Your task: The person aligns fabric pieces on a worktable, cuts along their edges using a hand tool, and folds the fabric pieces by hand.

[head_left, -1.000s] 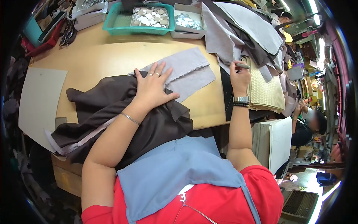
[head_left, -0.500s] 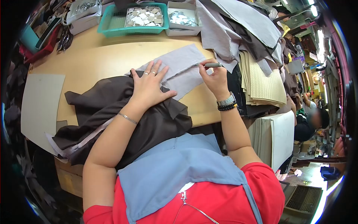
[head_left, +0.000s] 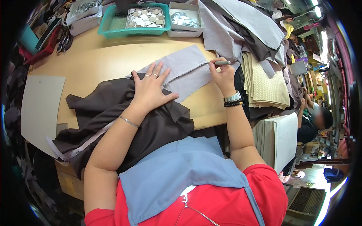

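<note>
My left hand (head_left: 152,83) lies spread with its palm down, pressing where dark brown cloth (head_left: 109,94) meets a light grey fabric piece (head_left: 184,62). A lengthwise seam or slit runs across the grey piece. Between the thumb and fingers of my right hand (head_left: 223,75) is a slim grey pen (head_left: 222,63), its tip touching or just above the seam line near the fabric's right end. The dark cloth spreads in folds under my left forearm, over the table edge and towards my lap.
At the back stand a teal basket (head_left: 109,33) of small pale pieces and a white box (head_left: 184,32) of shiny parts. Cream textured sheets (head_left: 267,84) and heaped fabric (head_left: 245,30) lie right. A pale board (head_left: 41,109) is left. Another person (head_left: 315,118) works far right.
My right hand has slid a little to the right and slightly up with the pen, along the seam line. My left hand and the grey fabric have stayed in place.
</note>
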